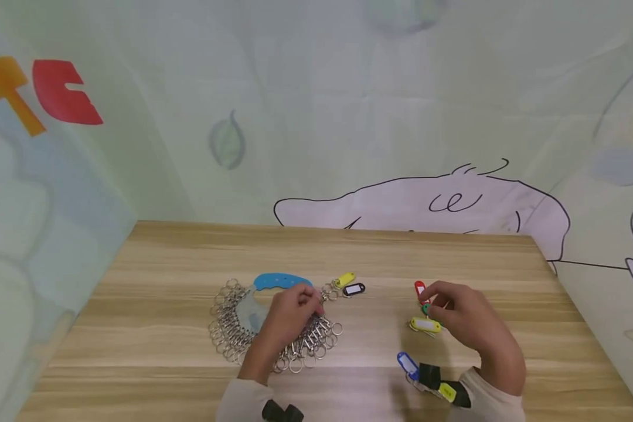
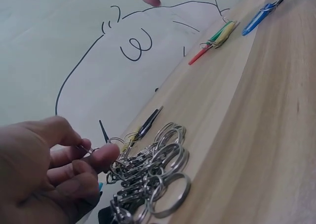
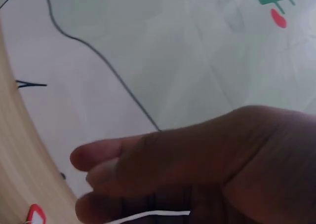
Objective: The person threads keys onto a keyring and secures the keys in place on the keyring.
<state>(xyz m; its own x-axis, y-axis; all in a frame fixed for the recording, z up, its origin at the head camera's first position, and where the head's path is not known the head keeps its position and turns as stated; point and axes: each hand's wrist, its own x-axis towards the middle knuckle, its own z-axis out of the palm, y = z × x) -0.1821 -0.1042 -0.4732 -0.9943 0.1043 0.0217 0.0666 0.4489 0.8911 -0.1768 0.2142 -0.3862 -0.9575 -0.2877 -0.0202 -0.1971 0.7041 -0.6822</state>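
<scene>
My left hand (image 1: pixel 290 313) is over the right side of a key holder (image 1: pixel 279 280) with a blue handle, a clear plate and many metal clasps and split rings. In the left wrist view its thumb and fingertip pinch a small metal ring (image 2: pixel 90 150). My right hand (image 1: pixel 466 310) hovers above loose key tags, its fingers loosely bent, with nothing visible between them. Below it lie a red tag (image 1: pixel 419 288), a green tag (image 1: pixel 426 309) and a yellow tag (image 1: pixel 425 325) with keys.
Beside the holder's right end lie another yellow tag (image 1: pixel 344 279) and a black tag (image 1: pixel 354 289) on rings. A blue tag (image 1: pixel 407 364) lies nearer the front, close to the right wrist strap. The wooden table (image 1: pixel 153 264) backs onto a printed cloth wall (image 1: pixel 316 146).
</scene>
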